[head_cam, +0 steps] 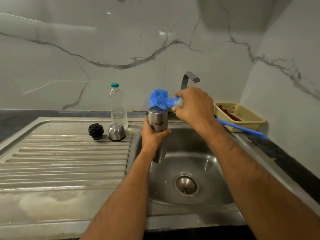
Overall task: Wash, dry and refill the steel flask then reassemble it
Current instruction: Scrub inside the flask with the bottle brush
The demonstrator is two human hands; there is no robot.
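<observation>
Cup (pixel 116 132), stopper (pixel 96 131) and bottle (pixel 118 105) crowd the drainboard's (pixel 69 158) back.

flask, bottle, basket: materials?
Flask: brushed steel by its dull grey sheen and printed logo. Bottle: clear plastic, likely, see-through ribbed wall with a teal cap. Basket: cream plastic by the look, moulded mesh walls.

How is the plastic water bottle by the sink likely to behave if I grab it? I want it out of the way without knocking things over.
The plastic water bottle looks nearly full, so probably heavy for its size. Its thin ribbed walls may give under a squeeze. Tall and narrow, it could tip if pushed high up, likely onto the steel cup right in front.
</observation>
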